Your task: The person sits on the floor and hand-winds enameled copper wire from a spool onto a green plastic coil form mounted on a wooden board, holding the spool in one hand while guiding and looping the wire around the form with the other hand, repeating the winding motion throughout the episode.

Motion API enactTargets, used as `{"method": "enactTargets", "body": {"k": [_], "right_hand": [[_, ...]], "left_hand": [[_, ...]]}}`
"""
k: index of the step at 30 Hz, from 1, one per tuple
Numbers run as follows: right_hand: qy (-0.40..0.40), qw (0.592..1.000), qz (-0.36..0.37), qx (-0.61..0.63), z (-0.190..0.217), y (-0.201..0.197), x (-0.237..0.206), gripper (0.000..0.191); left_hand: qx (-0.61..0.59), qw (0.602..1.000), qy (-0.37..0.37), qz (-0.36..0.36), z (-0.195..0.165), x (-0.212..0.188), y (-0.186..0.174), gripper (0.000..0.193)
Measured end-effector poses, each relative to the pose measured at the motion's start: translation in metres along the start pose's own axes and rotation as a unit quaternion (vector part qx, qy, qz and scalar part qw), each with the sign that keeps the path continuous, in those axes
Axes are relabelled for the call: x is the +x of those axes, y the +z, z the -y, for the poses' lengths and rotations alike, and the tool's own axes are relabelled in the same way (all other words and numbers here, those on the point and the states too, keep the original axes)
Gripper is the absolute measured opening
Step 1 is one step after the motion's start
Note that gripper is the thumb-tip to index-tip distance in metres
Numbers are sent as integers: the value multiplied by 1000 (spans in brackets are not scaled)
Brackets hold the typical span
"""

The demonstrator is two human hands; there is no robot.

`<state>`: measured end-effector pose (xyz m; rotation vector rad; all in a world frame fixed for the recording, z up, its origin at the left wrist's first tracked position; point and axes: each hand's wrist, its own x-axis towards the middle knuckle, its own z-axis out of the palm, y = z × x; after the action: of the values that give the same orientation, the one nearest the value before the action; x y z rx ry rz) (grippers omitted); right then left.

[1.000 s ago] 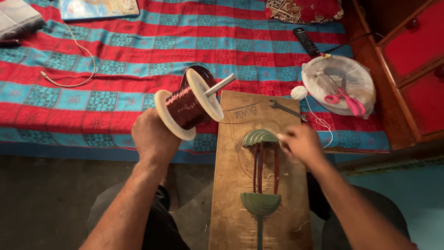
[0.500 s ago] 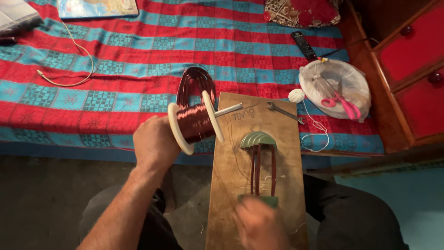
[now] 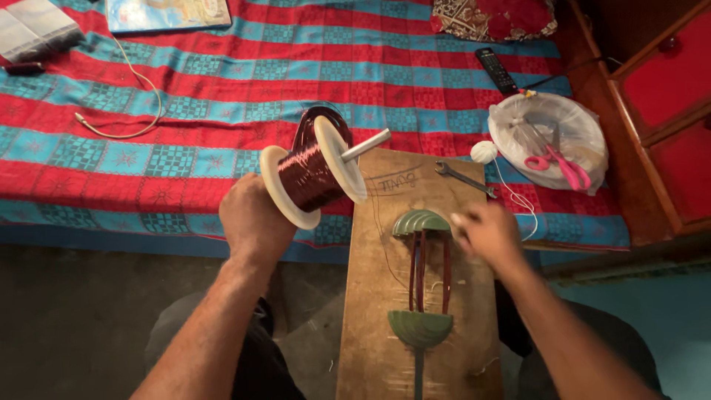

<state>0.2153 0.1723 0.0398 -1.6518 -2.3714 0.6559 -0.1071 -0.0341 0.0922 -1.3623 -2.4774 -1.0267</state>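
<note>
A large spool of dark reddish-brown enamelled copper wire with cream plastic flanges (image 3: 311, 176) is held up in the left hand (image 3: 253, 222), which is clenched around the lower end of the spool's axle below the near flange; the spool is tilted, and a grey metal rod (image 3: 365, 145) is seen projecting from its upper flange, up and to the right of that hand. To the right of the left hand a long brown wooden board (image 3: 370, 296) is laid lengthwise across the lap, with two green half-round formers (image 3: 421, 222) fixed on it, one above the other. Several turns of the reddish wire (image 3: 418, 270) are stretched between the two formers as a narrow coil. The right hand (image 3: 485, 233) is blurred, just to the right of the upper former, with fingers loosely curled; whether wire is pinched in it cannot be told. Just above the right hand a small steel open-ended spanner (image 3: 465, 178) is lying on the board's far corner. Beyond it, up and to the right, a ball of white thread (image 3: 484, 152) and a white plastic-covered dish (image 3: 585, 126) containing pink-handled scissors (image 3: 560, 164) are resting on a red and turquoise striped bedcover (image 3: 185, 111). A black remote control (image 3: 495, 70) is lying farther up.
</note>
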Motion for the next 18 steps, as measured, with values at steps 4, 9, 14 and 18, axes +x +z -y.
{"method": "enactTargets", "body": {"k": [4,9,14,18], "right_hand": [[-193,971,-24,-140,69,12,19,21],[-332,933,5,-135,103,30,-83,6],[-262,965,0,33,75,48,-187,7],[-325,944,-43,47,20,77,-219,18]], "left_hand": [[-29,999,-10,-31,0,1,-1,38],[-40,997,-60,-18,0,4,-10,40],[54,995,-31,79,-2,-2,-13,42],[15,996,-34,87,-7,-3,-5,30]]}}
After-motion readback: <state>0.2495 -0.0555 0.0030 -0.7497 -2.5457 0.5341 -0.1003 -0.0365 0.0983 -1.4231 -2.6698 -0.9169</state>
